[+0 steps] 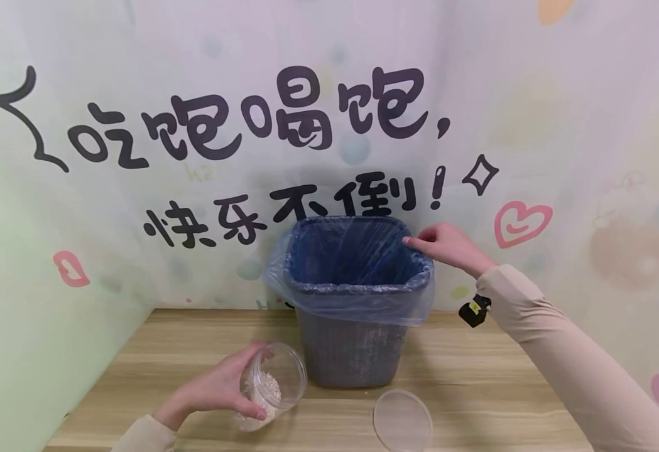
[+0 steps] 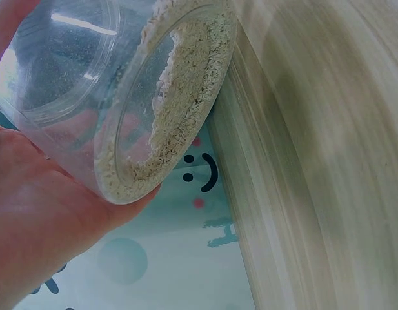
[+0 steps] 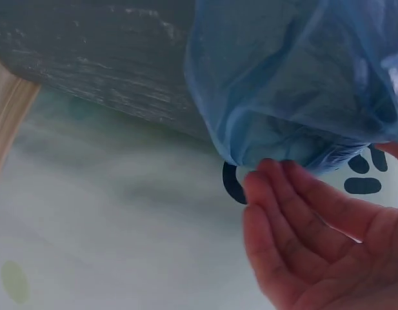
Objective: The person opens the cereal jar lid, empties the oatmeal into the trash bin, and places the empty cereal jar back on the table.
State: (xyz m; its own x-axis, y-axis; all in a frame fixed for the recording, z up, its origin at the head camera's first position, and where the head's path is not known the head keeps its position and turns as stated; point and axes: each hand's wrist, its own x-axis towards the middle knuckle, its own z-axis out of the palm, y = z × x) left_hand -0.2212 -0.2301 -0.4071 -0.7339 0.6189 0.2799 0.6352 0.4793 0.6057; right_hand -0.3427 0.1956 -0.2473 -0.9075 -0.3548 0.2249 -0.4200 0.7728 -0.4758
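My left hand (image 1: 216, 384) grips a clear plastic jar (image 1: 291, 376) from the side, low over the table. The jar is tilted, its open mouth toward the bin. Pale, rice-like grains (image 2: 189, 84) lie against its base and lower wall in the left wrist view. A dark grey trash bin (image 1: 352, 355) stands upright, lined with a translucent blue bag (image 1: 357, 307) folded over its rim. At the bin's right rim my right hand (image 1: 448, 245) pinches the edge, thumb on the inner side and fingers outside, beside the bag in the right wrist view.
A round translucent lid (image 1: 403, 419) lies on the wooden table (image 1: 476, 376) in front of the bin, to the right. Just behind the bin hangs a printed cloth backdrop (image 1: 193, 56) with large black characters.
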